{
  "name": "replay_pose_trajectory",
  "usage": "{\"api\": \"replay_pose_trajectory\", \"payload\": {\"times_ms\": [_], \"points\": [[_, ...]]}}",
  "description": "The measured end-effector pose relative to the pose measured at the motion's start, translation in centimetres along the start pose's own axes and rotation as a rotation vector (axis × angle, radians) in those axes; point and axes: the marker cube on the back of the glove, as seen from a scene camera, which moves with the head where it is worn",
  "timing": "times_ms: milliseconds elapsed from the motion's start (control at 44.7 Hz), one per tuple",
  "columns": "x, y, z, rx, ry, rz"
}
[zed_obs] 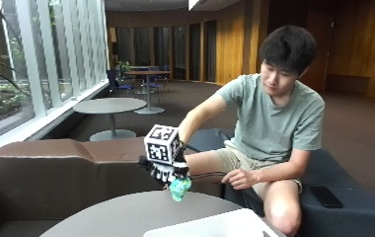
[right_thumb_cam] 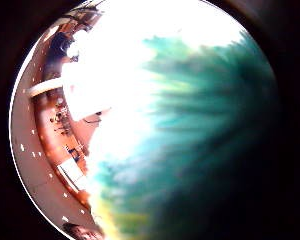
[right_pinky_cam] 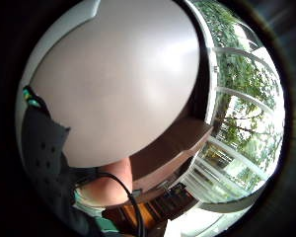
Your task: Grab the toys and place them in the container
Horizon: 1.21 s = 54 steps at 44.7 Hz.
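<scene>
Gloved, my right hand (zed_obs: 164, 170) hangs above the round tabletop (zed_obs: 118, 215), fingers curled down around a green toy (zed_obs: 179, 188) whose shape blurs. Nearer me, the white container (zed_obs: 207, 227) sits cut off at the edge.

Round grey table (zed_obs: 128, 215) at the bottom of the outside view, smooth and plain on top. White container (zed_obs: 207, 227) resting on it at the near edge, only its rim and part of one wall showing. From the little-finger-side palm view, the same pale round top (right_pinky_cam: 118, 84) seen from above, with nothing visible on that part.
</scene>
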Motion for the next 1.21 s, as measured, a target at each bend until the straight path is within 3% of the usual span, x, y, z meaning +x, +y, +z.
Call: {"api": "replay_pose_trajectory", "payload": {"times_ms": [246,515,896,1209], "points": [[0.2,0.5,-11.2,0.146,0.09,0.106],[-4.3,-2.9,-17.1,0.255,0.029,0.091],[-16.0,-10.9,-18.6,0.287,-0.02,-0.051],[-19.5,-15.5,-15.8,0.284,0.024,-0.013]]}}
